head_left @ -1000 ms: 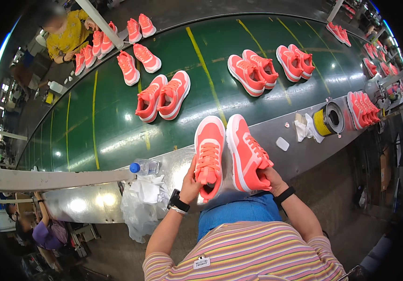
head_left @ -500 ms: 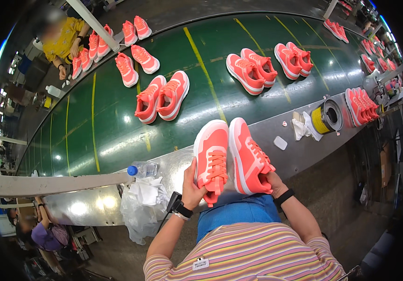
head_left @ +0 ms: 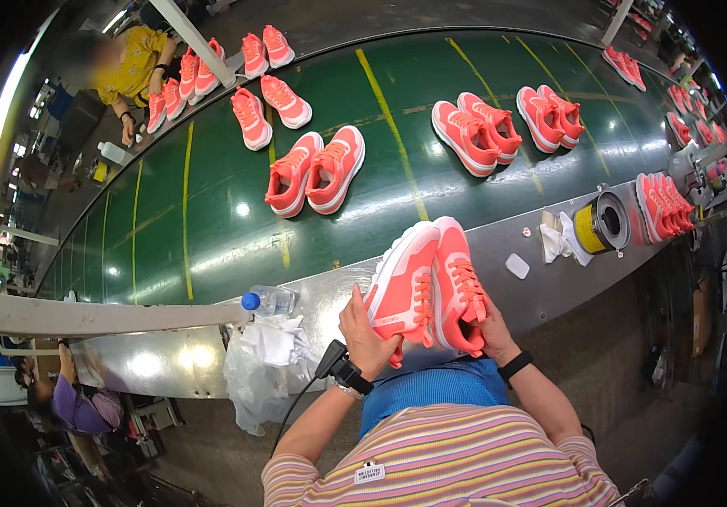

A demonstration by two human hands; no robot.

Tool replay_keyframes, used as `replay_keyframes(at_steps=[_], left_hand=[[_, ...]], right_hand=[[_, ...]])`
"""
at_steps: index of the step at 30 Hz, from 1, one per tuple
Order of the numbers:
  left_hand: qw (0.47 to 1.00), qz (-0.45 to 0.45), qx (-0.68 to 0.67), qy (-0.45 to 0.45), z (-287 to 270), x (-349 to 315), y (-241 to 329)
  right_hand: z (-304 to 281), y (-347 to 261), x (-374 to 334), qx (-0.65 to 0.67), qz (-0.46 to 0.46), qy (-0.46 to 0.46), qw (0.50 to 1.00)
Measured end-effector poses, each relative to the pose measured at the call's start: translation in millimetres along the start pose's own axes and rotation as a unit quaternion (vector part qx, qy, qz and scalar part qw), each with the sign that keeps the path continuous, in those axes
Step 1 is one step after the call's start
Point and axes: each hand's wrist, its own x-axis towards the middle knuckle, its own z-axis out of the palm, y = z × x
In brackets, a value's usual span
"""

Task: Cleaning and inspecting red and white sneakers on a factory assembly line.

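Observation:
Two coral-pink sneakers with white soles and orange laces are held up side by side before me, toes pointing away. My left hand (head_left: 367, 338) grips the heel end of the left sneaker (head_left: 402, 286), which is tilted so its outer sole edge shows. Around the heel of the right sneaker (head_left: 455, 279) my right hand (head_left: 495, 331) is closed, its fingertips partly hidden by the shoe. The two shoes touch or overlap along their inner sides. Beyond them, another pink sneaker pair (head_left: 336, 171) stands on the green conveyor belt (head_left: 237, 241).
A metal ledge (head_left: 499, 296) borders the belt. On it are a blue-capped plastic bottle (head_left: 270, 301), white cloths (head_left: 277, 342), a yellow-and-black can (head_left: 602, 223) and a white oval piece (head_left: 516, 266). More sneakers (head_left: 475, 133) stand on the belt. Across it, a person in yellow (head_left: 137, 66) works.
My hands have brought the two sneakers closer together, and the left one has turned to show more of its side. The whole view has shifted slightly.

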Motion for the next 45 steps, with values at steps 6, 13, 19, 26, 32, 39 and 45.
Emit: replay_keyframes(at_steps=[6,13,19,26,32,39,45], left_hand=[[1.0,-0.024,0.001,-0.006,4.7,-0.4,1.6],[0.973,-0.157,-0.152,-0.071,32.9,3.6,-15.3],[0.777,-0.286,-0.554,-0.091,57.9,-17.0,-55.0],[0.83,-0.311,-0.441,-0.141,41.6,-15.4,-74.2],[0.839,-0.304,-0.424,-0.154,36.8,-13.1,-70.9],[0.912,-0.235,-0.285,-0.177,22.1,-17.1,-88.5],[0.879,-0.233,-0.348,-0.229,16.5,-12.4,-67.7]], right_hand=[[6.8,-0.6,-0.9,-0.028,-0.007,0.012,1.0],[1.1,5.4,-0.1,-0.014,0.032,0.049,0.998],[-12.4,8.2,-2.5,0.147,0.09,0.021,0.985],[-25.1,13.1,-27.5,0.175,0.097,0.009,0.98],[-27.5,17.5,-31.9,0.189,0.12,0.036,0.974],[-13.7,7.1,-33.2,0.173,0.094,0.001,0.98],[-12.5,10.9,-25.6,0.172,0.1,-0.005,0.98]])
